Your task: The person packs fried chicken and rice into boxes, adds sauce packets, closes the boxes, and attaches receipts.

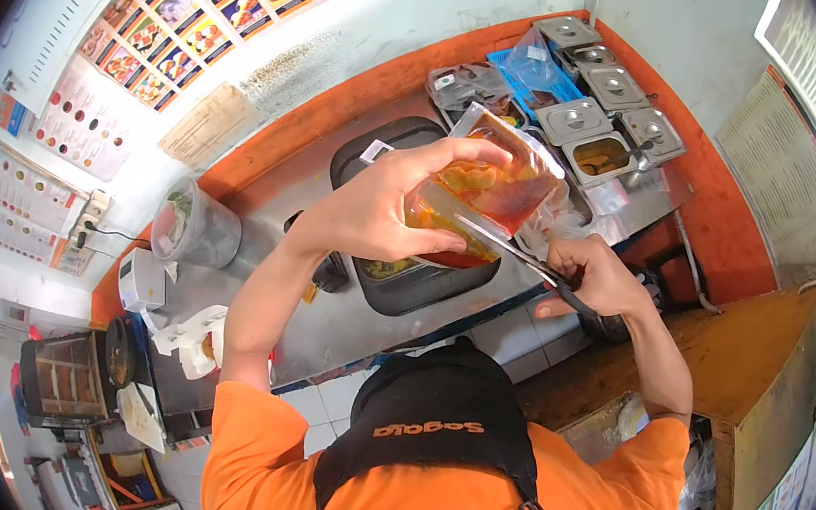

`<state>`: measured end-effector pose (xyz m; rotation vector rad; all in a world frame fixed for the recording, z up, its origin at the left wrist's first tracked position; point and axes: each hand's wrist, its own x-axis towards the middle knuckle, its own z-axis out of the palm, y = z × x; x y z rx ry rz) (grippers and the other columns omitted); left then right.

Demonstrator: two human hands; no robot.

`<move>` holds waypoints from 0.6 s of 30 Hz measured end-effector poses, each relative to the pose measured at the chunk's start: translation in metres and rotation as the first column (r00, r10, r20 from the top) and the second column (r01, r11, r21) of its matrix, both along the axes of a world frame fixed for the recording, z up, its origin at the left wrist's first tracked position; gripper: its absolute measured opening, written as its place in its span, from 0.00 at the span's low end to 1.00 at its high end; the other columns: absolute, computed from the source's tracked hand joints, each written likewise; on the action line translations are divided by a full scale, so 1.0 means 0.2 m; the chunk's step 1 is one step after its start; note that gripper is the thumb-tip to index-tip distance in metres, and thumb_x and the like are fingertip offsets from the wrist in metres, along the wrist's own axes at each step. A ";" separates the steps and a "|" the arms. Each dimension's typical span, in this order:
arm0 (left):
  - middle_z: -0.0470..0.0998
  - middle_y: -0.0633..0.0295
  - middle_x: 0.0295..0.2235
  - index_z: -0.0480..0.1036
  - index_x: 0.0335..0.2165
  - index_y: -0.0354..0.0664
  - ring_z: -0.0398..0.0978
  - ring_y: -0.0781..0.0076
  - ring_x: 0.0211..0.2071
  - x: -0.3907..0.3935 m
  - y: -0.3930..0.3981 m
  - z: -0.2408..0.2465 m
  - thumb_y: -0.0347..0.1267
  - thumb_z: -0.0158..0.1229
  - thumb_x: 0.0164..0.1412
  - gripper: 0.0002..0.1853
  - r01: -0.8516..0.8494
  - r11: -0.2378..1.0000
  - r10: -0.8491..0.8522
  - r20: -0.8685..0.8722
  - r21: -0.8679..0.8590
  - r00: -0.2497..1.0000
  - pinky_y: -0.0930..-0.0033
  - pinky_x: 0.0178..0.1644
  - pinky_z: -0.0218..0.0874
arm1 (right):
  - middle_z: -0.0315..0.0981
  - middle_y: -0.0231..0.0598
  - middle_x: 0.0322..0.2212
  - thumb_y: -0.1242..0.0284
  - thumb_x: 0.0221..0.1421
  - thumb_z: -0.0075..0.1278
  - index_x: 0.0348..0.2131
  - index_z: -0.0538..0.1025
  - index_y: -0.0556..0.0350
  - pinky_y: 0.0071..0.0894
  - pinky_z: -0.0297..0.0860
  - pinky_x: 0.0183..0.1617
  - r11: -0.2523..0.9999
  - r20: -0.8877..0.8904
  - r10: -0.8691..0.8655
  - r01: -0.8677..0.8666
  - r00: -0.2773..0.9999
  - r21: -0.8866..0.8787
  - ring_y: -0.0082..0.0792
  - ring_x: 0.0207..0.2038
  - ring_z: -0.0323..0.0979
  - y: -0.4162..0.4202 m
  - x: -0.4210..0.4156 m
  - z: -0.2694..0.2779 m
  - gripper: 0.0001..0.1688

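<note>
My left hand [392, 193] holds up a clear plastic pack [512, 199] of red-orange food in sauce, thumb below and fingers over the top. Pale film edges stick out at the pack's upper end. In my right hand [602, 273] is a pair of scissors [532, 261] with dark handles. Their blades reach left across the lower part of the pack; whether they have cut into it I cannot tell. Below the pack, a black tray [413, 305] rests on the metal counter [263, 269], partly hidden by my hand and the pack.
Lidded steel food pans [616, 87] and an open pan of sauce [597, 156] stand at the back right, beside a blue basket [570, 88]. A translucent bucket [203, 228] and a white device [142, 281] are at left. A wooden cabinet [751, 355] stands on the right.
</note>
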<state>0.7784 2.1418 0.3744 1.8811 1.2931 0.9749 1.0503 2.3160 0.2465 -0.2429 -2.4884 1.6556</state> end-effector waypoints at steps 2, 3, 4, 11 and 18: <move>0.68 0.57 0.63 0.63 0.64 0.34 0.64 0.66 0.66 0.01 0.00 0.00 0.20 0.72 0.51 0.42 0.004 1.000 -0.004 0.002 -0.017 1.000 0.62 0.71 0.52 | 0.64 0.24 0.19 0.60 0.38 0.80 0.25 0.68 0.57 0.25 0.54 0.26 0.999 -0.003 -0.012 0.012 1.000 0.052 0.18 0.24 0.59 0.00 0.00 -0.02 0.34; 0.69 0.57 0.63 0.64 0.63 0.34 0.64 0.67 0.65 0.01 -0.01 0.00 0.20 0.73 0.50 0.43 0.006 1.000 -0.006 0.010 -0.019 1.000 0.62 0.71 0.52 | 0.65 0.24 0.20 0.61 0.38 0.80 0.25 0.68 0.57 0.25 0.56 0.26 0.998 -0.039 0.004 -0.002 0.999 0.058 0.18 0.24 0.59 -0.01 0.00 -0.03 0.34; 0.70 0.57 0.62 0.65 0.63 0.35 0.65 0.67 0.65 0.01 -0.01 -0.01 0.20 0.73 0.49 0.43 0.008 1.000 -0.008 0.017 -0.021 1.000 0.62 0.71 0.51 | 0.66 0.25 0.20 0.61 0.39 0.81 0.25 0.67 0.57 0.25 0.57 0.27 0.998 -0.075 0.020 -0.015 0.997 0.064 0.18 0.25 0.60 -0.02 -0.01 -0.04 0.34; 0.71 0.58 0.61 0.67 0.61 0.34 0.66 0.67 0.64 0.00 0.01 -0.08 0.24 0.78 0.46 0.44 0.057 0.998 -0.057 0.041 0.000 0.998 0.62 0.71 0.53 | 0.57 0.22 0.17 0.61 0.39 0.80 0.21 0.67 0.54 0.26 0.51 0.25 0.998 -0.081 -0.021 0.015 0.996 -0.069 0.17 0.23 0.55 -0.11 -0.04 -0.07 0.33; 0.72 0.57 0.59 0.67 0.60 0.33 0.69 0.69 0.61 0.00 0.06 -0.19 0.26 0.79 0.45 0.44 0.162 0.978 -0.115 0.298 -0.135 0.948 0.65 0.68 0.58 | 0.64 0.19 0.20 0.62 0.41 0.80 0.24 0.71 0.54 0.22 0.54 0.26 0.957 -0.105 -0.017 -0.014 0.994 -0.288 0.14 0.24 0.60 -0.18 -0.07 -0.17 0.29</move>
